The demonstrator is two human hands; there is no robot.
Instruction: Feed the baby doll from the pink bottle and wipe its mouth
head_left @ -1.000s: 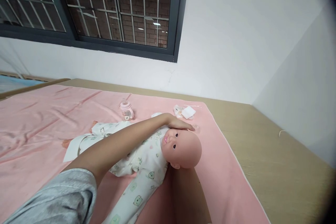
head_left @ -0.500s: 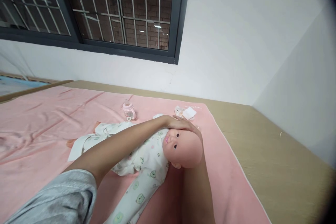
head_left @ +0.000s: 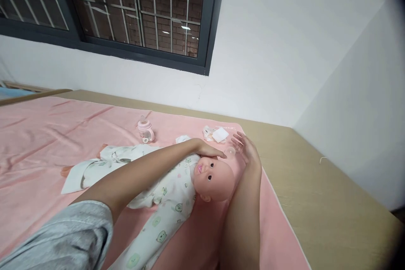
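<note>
A baby doll (head_left: 218, 181) lies on its back on a pink sheet (head_left: 268, 228), its bald head toward the right. It wears a white outfit printed with green animals. My left hand (head_left: 210, 149) rests against the far side of the doll's head, fingers stretched out. Its forearm crosses above the doll's body and hides part of it. Past the crown of the head, my right hand (head_left: 248, 149) is raised with fingers spread, holding nothing. Between the two hands sits a small clear dome-shaped piece (head_left: 230, 151).
A pink baby bottle (head_left: 145, 130) stands behind the doll. Near the sheet's far corner lie a clear packet (head_left: 208, 133) and a folded white pad (head_left: 220, 134). The wooden platform (head_left: 310, 185) borders a white wall with a barred window (head_left: 142, 12).
My right hand has left the doll's head and moved right, its fingers now spread. My left hand stays at the head. The whole view has shifted slightly.
</note>
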